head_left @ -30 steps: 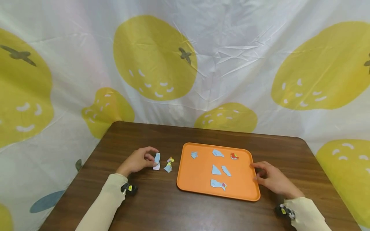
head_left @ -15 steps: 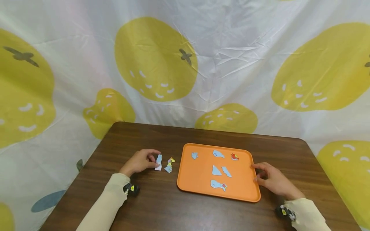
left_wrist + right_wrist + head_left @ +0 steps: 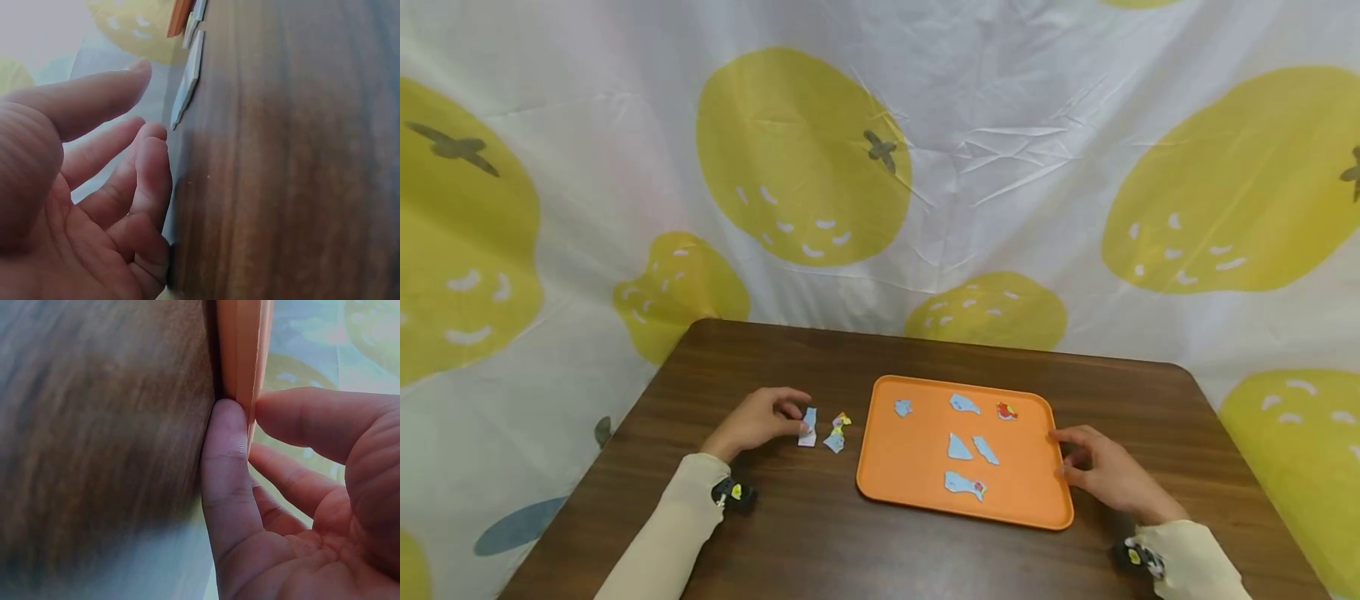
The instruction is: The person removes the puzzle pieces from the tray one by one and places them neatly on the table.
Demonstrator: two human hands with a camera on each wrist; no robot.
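At the left, a light blue and white irregular flat piece [image 3: 808, 427] lies on the brown table. My left hand [image 3: 756, 423] is just left of it, thumb and fingers spread apart; in the left wrist view a gap shows between the thumb and the piece's edge [image 3: 189, 78]. Right of this piece lies a blue and yellow jagged piece [image 3: 837, 432]. An orange tray [image 3: 910, 467] carries several similar pieces, among them a red one [image 3: 1007, 411] and a long blue one with a red detail [image 3: 964, 483]. My right hand [image 3: 1108, 467] pinches the tray's right rim [image 3: 240, 350] between thumb and finger.
The wooden table [image 3: 805, 542] has rounded far corners. A white curtain [image 3: 985, 208] printed with yellow fruit hangs directly behind and beside it. On the tray, a small blue piece [image 3: 903, 407] lies apart at the far left.
The left index finger and thumb have let go of the blue and white piece, and a gap shows between index finger and piece. The right hand has stayed at the tray's rim.
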